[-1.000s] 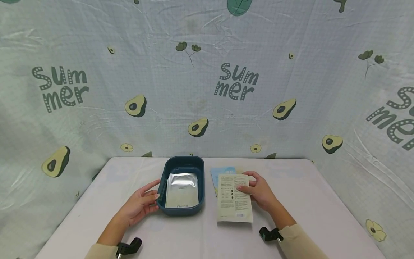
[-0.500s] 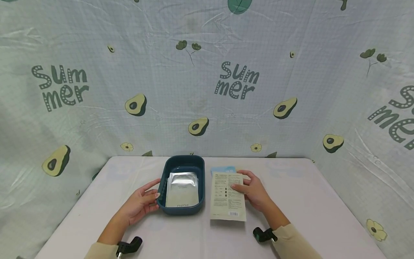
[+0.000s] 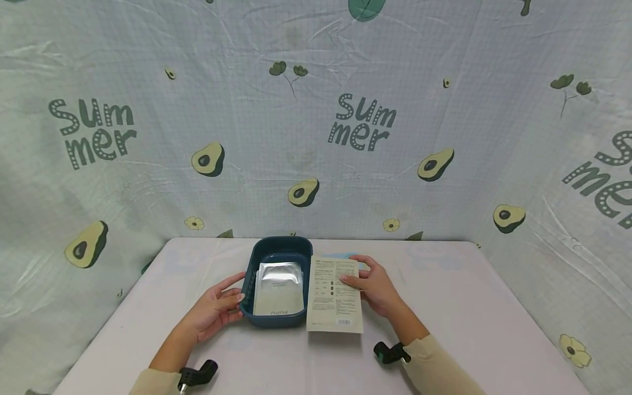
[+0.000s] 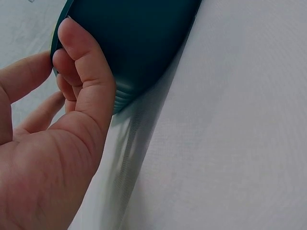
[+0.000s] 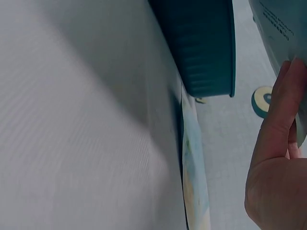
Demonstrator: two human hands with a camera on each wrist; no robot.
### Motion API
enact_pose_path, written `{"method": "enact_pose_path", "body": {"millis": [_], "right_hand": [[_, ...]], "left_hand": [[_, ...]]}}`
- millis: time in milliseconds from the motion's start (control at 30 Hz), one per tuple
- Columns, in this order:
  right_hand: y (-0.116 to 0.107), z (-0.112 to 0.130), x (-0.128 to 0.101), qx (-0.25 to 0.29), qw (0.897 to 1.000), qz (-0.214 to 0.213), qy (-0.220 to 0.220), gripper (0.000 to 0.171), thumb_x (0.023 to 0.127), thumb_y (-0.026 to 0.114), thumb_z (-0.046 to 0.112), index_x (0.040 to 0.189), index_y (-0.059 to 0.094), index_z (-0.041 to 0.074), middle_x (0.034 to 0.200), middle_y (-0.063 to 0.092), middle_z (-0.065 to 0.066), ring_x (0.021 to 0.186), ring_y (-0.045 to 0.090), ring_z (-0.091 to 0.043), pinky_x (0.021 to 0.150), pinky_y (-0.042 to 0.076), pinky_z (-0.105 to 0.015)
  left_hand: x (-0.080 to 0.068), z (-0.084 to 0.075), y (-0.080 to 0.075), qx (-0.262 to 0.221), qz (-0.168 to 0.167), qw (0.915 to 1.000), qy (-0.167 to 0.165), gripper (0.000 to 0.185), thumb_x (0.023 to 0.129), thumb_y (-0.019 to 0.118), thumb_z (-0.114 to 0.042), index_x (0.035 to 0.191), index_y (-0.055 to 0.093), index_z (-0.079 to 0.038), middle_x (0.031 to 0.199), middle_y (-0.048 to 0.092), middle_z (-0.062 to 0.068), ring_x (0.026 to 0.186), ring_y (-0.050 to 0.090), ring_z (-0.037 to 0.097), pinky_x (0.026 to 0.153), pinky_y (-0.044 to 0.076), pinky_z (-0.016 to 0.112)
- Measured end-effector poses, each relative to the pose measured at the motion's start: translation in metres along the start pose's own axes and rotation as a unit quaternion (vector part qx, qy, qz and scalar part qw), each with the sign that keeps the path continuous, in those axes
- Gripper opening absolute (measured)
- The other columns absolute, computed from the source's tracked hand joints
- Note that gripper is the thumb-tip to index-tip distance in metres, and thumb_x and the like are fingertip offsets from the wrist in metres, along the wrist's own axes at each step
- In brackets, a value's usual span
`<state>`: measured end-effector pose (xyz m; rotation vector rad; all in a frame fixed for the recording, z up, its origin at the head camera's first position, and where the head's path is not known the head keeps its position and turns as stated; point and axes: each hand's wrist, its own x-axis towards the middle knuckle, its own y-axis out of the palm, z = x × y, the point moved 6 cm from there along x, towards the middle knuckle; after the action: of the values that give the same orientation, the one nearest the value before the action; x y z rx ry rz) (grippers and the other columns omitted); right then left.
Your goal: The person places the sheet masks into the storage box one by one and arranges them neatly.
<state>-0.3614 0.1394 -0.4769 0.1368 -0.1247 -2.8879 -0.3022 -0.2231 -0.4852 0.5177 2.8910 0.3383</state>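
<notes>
A dark blue plastic basket (image 3: 281, 245) stands on the table with a silver-and-cream sheet mask packet (image 3: 278, 296) lying flat inside. My left hand (image 3: 214, 310) holds the basket by its left rim, fingertips against the outer wall in the left wrist view. Thumb on the printed face and fingers behind, my right hand (image 3: 377, 288) grips a second cream sheet mask packet (image 3: 334, 302) by its right edge. That packet is raised over the table beside the basket and overlaps its right rim in the head view. Behind it, a light blue packet (image 3: 343, 255) is mostly hidden.
The white-covered table (image 3: 444, 329) ends at a patterned curtain (image 3: 365, 181) along the back and sides. In the right wrist view the light blue packet (image 5: 195, 167) lies close by the basket wall (image 5: 206, 52). A black wrist mount (image 3: 390, 353) sits on each forearm.
My right hand has carried the cream packet leftward to the basket's right side, covering more of the light blue packet. The left hand and the basket stay in place.
</notes>
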Motion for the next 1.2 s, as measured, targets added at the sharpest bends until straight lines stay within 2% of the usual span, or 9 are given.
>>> {"method": "enact_pose_path", "body": {"millis": [267,933,1200], "right_hand": [[0.012,0.003,0.007,-0.014,1.0,-0.015,-0.001,0.075,0.086,0.083,0.014,0.149,0.043,0.012,0.122,0.073,-0.017,0.091,0.077,-0.029,0.075,0.063,-0.044],[0.045,0.008,0.022,-0.014,1.0,0.003,0.002,0.072,0.087,0.082,0.018,0.147,0.044,0.014,0.124,0.071,-0.018,0.094,0.076,-0.029,0.079,0.063,-0.045],[0.053,0.012,0.027,-0.002,1.0,0.009,0.028,0.07,0.089,0.08,0.012,0.148,0.044,0.015,0.122,0.072,-0.018,0.094,0.077,-0.028,0.078,0.063,-0.043]], "left_hand": [[0.001,0.001,-0.002,-0.003,-0.001,1.0,-0.004,0.078,0.103,0.057,-0.005,0.165,0.01,-0.008,0.111,0.068,-0.002,0.087,0.068,0.01,0.077,0.06,0.025],[0.0,0.0,-0.001,0.003,-0.002,1.0,-0.008,0.077,0.104,0.057,-0.007,0.165,0.009,-0.009,0.112,0.067,-0.001,0.088,0.067,0.011,0.078,0.059,0.025],[-0.001,0.0,-0.001,0.002,-0.001,1.0,-0.006,0.077,0.104,0.057,-0.007,0.165,0.009,-0.009,0.112,0.067,-0.001,0.088,0.067,0.011,0.078,0.06,0.025]]}}
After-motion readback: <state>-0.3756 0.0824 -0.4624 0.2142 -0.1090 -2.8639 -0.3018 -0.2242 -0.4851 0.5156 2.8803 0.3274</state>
